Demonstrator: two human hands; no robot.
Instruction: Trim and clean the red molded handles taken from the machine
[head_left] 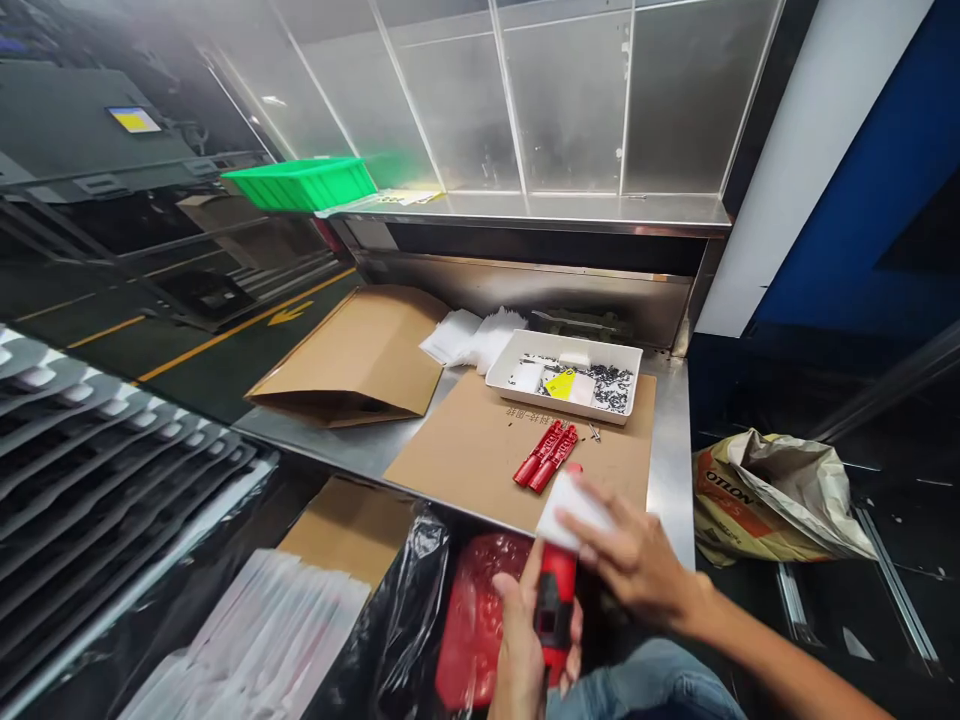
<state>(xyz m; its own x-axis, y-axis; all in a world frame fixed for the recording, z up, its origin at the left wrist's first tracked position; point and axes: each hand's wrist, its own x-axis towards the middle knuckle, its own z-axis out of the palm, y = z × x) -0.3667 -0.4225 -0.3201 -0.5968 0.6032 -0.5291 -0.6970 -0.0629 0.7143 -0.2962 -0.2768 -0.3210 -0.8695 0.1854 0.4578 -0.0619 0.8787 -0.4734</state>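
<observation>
Tray (559, 405) is sitting beyond the left hand (522, 635), which is gripping a red casing (555, 595), seemingly steadying it; the right hand (634, 555) is holding white sheeting (564, 512) against it.

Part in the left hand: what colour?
The part is red and black, seen best in the head view.

Your counter (671, 470) is brightly lit, while the floor (172, 335) beyond its left edge sinks into dimness. Pale reflections streak the metal panels (570, 110) above its back edge; black plastic (412, 590) below its front edge glints. Your right hand (634, 555) looks motion-blurred, and shapes stretch and soften toward your view's borders.
</observation>
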